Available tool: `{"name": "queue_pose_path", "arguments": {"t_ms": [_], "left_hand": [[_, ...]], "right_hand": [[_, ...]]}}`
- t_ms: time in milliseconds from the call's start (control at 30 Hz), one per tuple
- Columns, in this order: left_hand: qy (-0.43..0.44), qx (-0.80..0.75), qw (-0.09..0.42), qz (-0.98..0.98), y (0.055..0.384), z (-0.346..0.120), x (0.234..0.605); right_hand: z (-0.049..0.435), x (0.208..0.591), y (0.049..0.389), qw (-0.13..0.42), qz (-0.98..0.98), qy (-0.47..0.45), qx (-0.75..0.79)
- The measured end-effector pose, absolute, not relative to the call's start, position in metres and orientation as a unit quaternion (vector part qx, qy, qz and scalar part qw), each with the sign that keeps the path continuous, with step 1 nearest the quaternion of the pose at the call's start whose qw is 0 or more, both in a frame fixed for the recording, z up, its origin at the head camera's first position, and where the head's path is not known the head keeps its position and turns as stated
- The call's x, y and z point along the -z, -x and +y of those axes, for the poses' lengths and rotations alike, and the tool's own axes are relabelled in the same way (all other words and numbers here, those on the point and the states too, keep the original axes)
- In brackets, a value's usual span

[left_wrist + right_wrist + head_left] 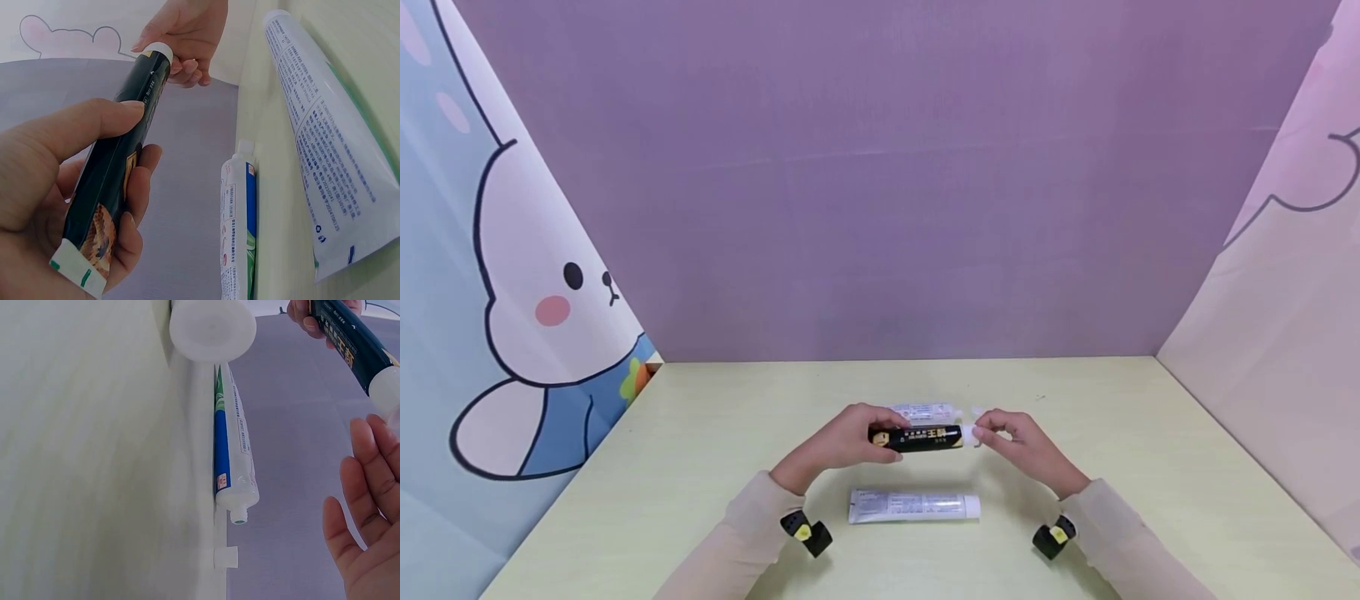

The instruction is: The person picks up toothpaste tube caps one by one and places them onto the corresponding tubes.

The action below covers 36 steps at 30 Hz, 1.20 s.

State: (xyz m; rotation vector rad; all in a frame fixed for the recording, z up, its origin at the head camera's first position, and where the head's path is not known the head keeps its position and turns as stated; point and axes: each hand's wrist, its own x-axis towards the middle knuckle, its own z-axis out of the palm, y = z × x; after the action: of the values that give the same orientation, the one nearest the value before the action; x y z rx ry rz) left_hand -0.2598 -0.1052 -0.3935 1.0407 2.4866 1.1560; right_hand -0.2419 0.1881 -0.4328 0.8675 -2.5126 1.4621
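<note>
My left hand (856, 435) grips a black toothpaste tube (928, 438) around its body and holds it level above the table. White crimped tail of this tube shows in the left wrist view, below the palm. At the other end, my right hand (1018, 442) has thumb and fingertips at the white cap (160, 51), pinching it. Behind lies a white, blue and green toothpaste tube (236, 447) with its nozzle bare. A small loose white cap (226, 557) rests near that nozzle. Nearer the body, a capped white toothpaste tube (913, 506) lies flat.
The pale table (700, 467) meets a purple back panel (910, 183). Side panels with cartoon prints stand at left (535, 275) and right (1292, 317). A small black wrist camera (806, 533) hangs at the left sleeve, another (1054, 537) at the right.
</note>
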Motion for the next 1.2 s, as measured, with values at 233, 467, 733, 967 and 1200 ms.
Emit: {"name": "queue_pose_path", "arguments": {"t_ms": [233, 467, 733, 967, 1200], "left_hand": [[-0.352, -0.394, 0.107, 0.842, 0.2595, -0.1062, 0.3928], [-0.351, -0.395, 0.108, 0.842, 0.2585, -0.1057, 0.3911], [-0.351, -0.386, 0.109, 0.846, 0.2607, -0.1066, 0.3936], [-0.356, -0.392, 0.108, 0.842, 0.2623, -0.1063, 0.3927], [-0.356, -0.39, 0.109, 0.842, 0.264, -0.1052, 0.3931]], "right_hand": [[0.1911, 0.4357, 0.2441, 0.078, -0.835, -0.298, -0.457], [0.1893, 0.4358, 0.2455, 0.127, -0.828, -0.332, -0.433], [0.1906, 0.4351, 0.2455, 0.146, -0.806, -0.365, -0.443], [0.1923, 0.4322, 0.2476, 0.132, -0.812, -0.348, -0.449], [0.1947, 0.4314, 0.2496, 0.122, -0.828, -0.325, -0.441]]}}
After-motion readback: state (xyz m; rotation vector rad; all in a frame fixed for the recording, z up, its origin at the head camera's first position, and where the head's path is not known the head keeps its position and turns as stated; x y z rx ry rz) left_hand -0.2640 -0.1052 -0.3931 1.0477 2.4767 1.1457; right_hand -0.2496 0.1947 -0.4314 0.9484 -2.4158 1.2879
